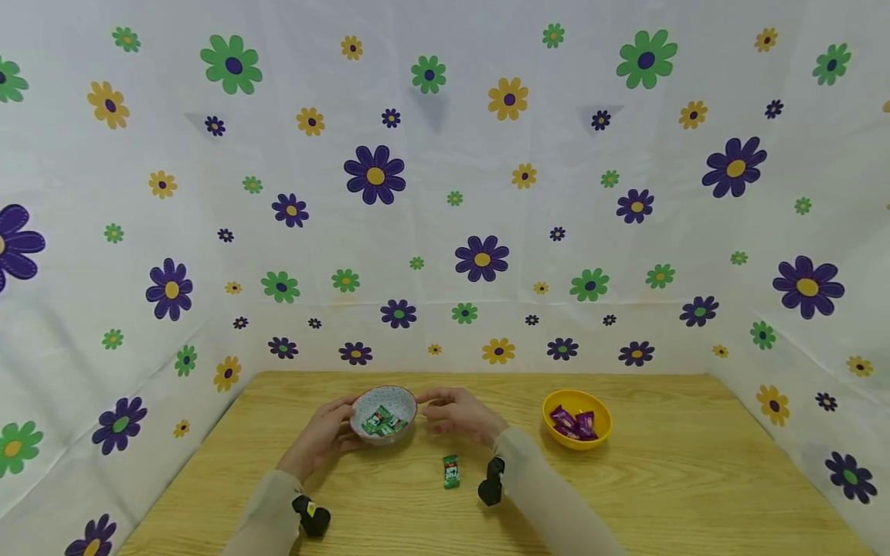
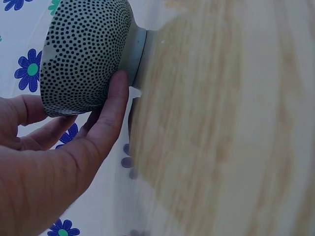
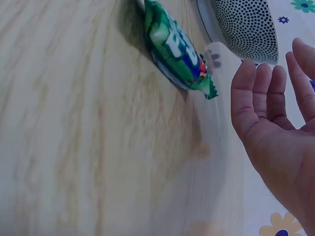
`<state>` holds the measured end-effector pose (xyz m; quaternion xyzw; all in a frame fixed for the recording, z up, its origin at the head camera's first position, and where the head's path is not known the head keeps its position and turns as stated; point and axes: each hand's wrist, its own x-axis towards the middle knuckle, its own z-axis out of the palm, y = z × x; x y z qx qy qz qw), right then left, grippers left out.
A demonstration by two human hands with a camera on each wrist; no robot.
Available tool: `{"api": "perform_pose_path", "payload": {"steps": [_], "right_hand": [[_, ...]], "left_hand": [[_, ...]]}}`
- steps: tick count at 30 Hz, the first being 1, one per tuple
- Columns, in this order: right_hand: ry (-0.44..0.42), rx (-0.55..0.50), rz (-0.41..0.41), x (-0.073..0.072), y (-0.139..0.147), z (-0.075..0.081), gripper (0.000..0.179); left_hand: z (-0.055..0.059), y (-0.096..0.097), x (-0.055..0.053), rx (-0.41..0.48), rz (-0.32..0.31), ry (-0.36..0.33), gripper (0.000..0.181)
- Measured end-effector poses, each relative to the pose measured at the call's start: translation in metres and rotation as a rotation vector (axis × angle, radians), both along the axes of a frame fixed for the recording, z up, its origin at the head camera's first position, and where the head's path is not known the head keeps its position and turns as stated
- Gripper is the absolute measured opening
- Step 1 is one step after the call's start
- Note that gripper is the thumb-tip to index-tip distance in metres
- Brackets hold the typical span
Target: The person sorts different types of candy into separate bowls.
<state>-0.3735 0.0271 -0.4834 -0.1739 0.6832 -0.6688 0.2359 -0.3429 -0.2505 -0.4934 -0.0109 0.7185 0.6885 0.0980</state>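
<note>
A small bowl (image 1: 399,399) with a black-dotted outside (image 2: 86,54) stands left of centre on the table. Several green-wrapped candies (image 1: 379,422) lie inside it. My left hand (image 1: 320,436) holds the bowl's left side, one digit low by its foot and others nearer the rim. On the opposite side is my right hand (image 1: 462,415), its fingers loosely bent at the bowl's right rim, gripping nothing. One more green-wrapped candy (image 1: 451,472) lies on the table in front of the right hand; its wrapper (image 3: 174,51) shows large in the right wrist view.
To the right stands a yellow bowl (image 1: 603,431) with several purple-wrapped candies (image 1: 575,423) in it. The wooden table (image 1: 681,479) ends at a white flower-printed cloth (image 1: 445,332) behind and at both sides.
</note>
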Motion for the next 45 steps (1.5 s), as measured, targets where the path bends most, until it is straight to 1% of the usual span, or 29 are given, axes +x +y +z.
{"api": "perform_pose_path", "payload": {"steps": [2,7,15,17,21,24,27,30,33,36,40,44,45], "right_hand": [[0.001,0.009,-0.006,0.000,0.003,0.000,0.035],[0.002,0.029,0.001,0.000,0.010,0.001,0.037],[0.024,0.109,0.029,0.003,0.022,0.003,0.036],[0.038,0.152,0.033,0.004,0.024,0.003,0.035],[0.092,0.282,0.050,0.007,0.029,0.002,0.033],[0.128,0.338,0.091,0.009,0.033,-0.001,0.032],[0.173,0.355,0.143,0.010,0.037,-0.003,0.031],[0.215,0.372,0.182,0.009,0.042,-0.002,0.028],[0.214,0.391,0.219,0.010,0.045,-0.001,0.026],[0.209,0.420,0.242,0.012,0.048,0.000,0.025],[0.213,0.438,0.255,0.016,0.050,0.001,0.024],[0.212,0.439,0.249,0.019,0.049,0.000,0.021],[0.224,0.450,0.244,0.019,0.048,0.000,0.020]], "left_hand": [[0.001,0.001,-0.001,-0.005,-0.003,0.000,0.051],[0.003,0.003,-0.003,-0.011,0.012,-0.009,0.051],[0.003,0.003,-0.002,-0.013,0.025,-0.013,0.051],[0.003,0.002,0.000,-0.018,0.023,-0.013,0.051],[0.004,0.002,0.002,-0.026,0.021,-0.010,0.051],[0.004,0.003,0.004,-0.027,0.017,-0.016,0.051],[0.003,0.002,0.003,-0.020,0.021,-0.024,0.051],[0.004,0.001,0.001,-0.017,0.019,-0.013,0.050],[0.002,-0.001,0.001,-0.004,0.023,-0.001,0.050],[0.000,-0.003,0.001,0.000,0.009,0.005,0.050],[0.003,-0.001,0.001,-0.002,-0.008,0.002,0.051],[0.005,0.000,0.002,0.001,-0.018,0.004,0.051],[0.005,0.000,0.002,0.004,-0.020,0.005,0.051]]}}
